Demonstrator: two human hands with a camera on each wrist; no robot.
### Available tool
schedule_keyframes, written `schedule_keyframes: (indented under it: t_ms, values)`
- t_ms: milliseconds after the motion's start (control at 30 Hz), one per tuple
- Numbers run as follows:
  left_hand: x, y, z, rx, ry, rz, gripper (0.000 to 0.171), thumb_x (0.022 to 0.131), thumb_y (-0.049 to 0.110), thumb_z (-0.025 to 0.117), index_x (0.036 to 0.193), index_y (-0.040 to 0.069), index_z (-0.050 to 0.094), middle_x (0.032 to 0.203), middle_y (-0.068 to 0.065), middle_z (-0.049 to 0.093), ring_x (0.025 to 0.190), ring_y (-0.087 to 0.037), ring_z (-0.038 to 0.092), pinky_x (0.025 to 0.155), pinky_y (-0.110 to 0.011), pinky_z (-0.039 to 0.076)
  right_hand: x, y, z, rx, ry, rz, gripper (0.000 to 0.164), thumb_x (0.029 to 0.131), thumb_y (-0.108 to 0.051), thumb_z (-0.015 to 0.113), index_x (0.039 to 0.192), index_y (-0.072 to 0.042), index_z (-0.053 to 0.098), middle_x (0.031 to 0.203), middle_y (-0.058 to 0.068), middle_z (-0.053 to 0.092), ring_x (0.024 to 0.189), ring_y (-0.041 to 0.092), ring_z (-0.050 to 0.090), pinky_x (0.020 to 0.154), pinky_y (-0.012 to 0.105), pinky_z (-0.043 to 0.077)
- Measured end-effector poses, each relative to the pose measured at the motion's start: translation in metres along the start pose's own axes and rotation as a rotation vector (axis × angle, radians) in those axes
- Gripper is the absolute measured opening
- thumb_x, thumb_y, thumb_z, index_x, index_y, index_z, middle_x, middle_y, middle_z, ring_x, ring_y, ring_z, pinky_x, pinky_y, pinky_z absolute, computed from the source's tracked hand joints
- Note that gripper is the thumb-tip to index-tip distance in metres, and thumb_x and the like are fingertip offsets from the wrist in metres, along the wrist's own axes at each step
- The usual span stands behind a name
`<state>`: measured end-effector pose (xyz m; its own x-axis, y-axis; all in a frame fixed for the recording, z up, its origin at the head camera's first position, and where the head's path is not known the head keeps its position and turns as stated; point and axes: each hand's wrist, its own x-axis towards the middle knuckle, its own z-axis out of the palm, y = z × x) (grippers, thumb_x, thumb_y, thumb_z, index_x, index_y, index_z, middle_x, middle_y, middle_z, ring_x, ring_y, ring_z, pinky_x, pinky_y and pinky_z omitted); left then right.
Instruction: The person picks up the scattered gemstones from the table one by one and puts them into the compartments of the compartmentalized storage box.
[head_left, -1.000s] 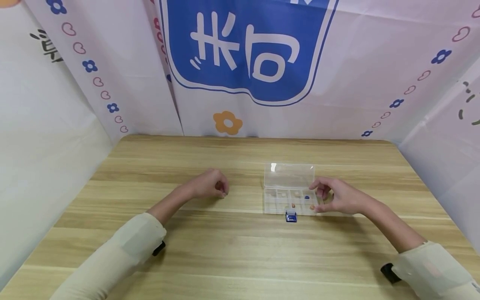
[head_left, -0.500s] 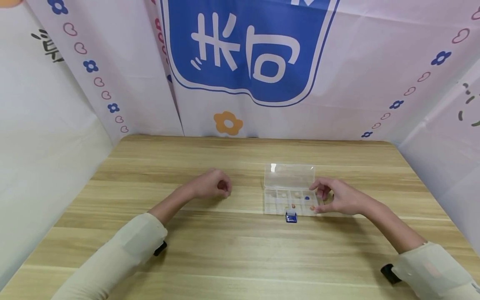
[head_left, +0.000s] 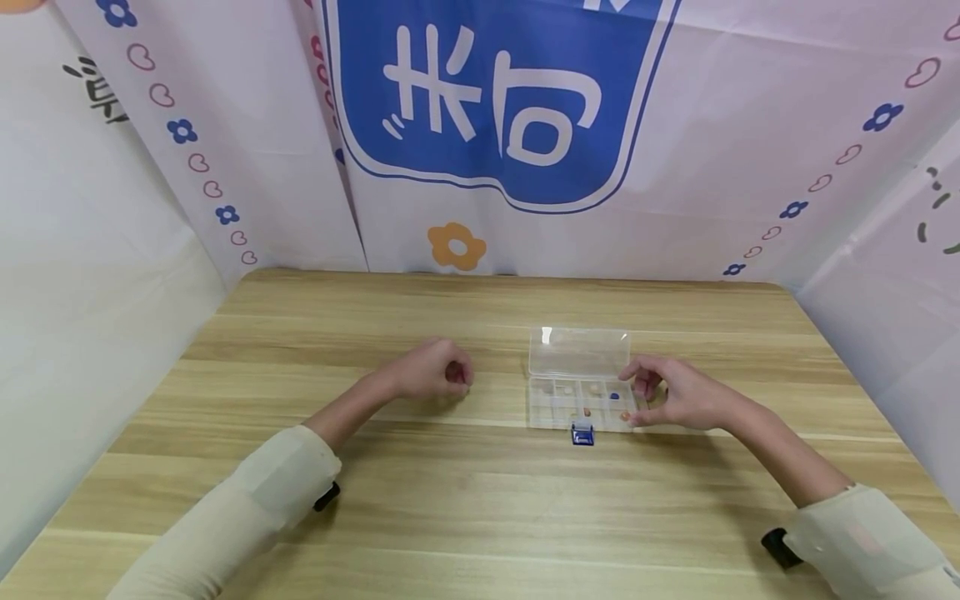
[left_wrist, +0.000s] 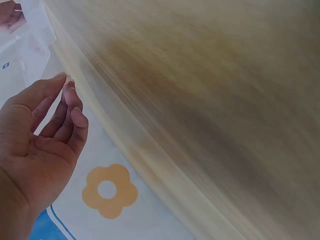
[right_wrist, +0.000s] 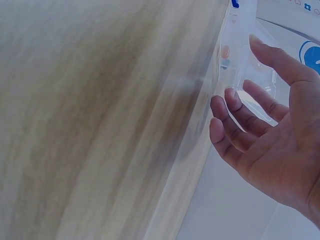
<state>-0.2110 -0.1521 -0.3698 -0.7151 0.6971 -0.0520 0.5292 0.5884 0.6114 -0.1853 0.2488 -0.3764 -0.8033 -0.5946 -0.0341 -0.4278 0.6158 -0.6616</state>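
A clear plastic compartment box (head_left: 555, 419) lies on the table with its lid (head_left: 577, 353) raised at the back. Inside are small pieces: a blue piece (head_left: 614, 396), an orange piece (head_left: 625, 416) and some whitish ones. My right hand (head_left: 686, 396) holds the box's right end, thumb at the front corner and index finger near the hinge. Left of the box, my left hand (head_left: 433, 369) is over the table, thumb and index fingertips together. Between those tips the left wrist view shows a tiny whitish piece (left_wrist: 69, 77), mostly hidden by the fingers.
A blue latch (head_left: 582, 434) juts from the box's front edge. The wood-grain table (head_left: 465, 517) ends at a white printed cloth (head_left: 300, 192) behind it. More cloth hangs on both sides.
My left hand has moved a little to the right, towards the box, with its fingertips still together. My right hand and the box have kept their places.
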Motion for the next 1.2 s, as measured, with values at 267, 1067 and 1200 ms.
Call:
schedule_keyframes:
  t_ms: [267, 1067, 1200]
  values:
    - [0.005, 0.004, 0.002, -0.004, 0.035, 0.031, 0.01, 0.088, -0.003, 0.076, 0.083, 0.004, 0.071, 0.077, 0.001, 0.067, 0.071, -0.006, 0.059, 0.067, -0.022, 0.054, 0.0, 0.001, 0.0, -0.006, 0.002, -0.003, 0.052, 0.078, -0.015, 0.092, 0.117, 0.003, 0.064, 0.092, 0.004, 0.059, 0.086, 0.02, 0.055, 0.071, 0.031, 0.049]
    - [0.015, 0.015, 0.005, -0.06, 0.045, 0.057, 0.006, 0.091, -0.002, 0.076, 0.097, -0.003, 0.076, 0.088, -0.004, 0.074, 0.077, -0.008, 0.064, 0.072, -0.022, 0.057, 0.0, 0.0, 0.0, -0.007, 0.004, -0.002, 0.052, 0.077, -0.014, 0.092, 0.117, 0.004, 0.064, 0.092, 0.004, 0.059, 0.087, 0.021, 0.055, 0.072, 0.031, 0.05]
    - [0.017, 0.017, 0.006, -0.069, 0.043, 0.067, 0.005, 0.092, -0.002, 0.075, 0.096, -0.003, 0.076, 0.088, -0.006, 0.075, 0.076, -0.008, 0.065, 0.072, -0.022, 0.057, 0.0, 0.0, 0.0, -0.01, 0.005, 0.0, 0.052, 0.077, -0.014, 0.092, 0.117, 0.004, 0.064, 0.092, 0.004, 0.059, 0.087, 0.021, 0.055, 0.072, 0.031, 0.05]
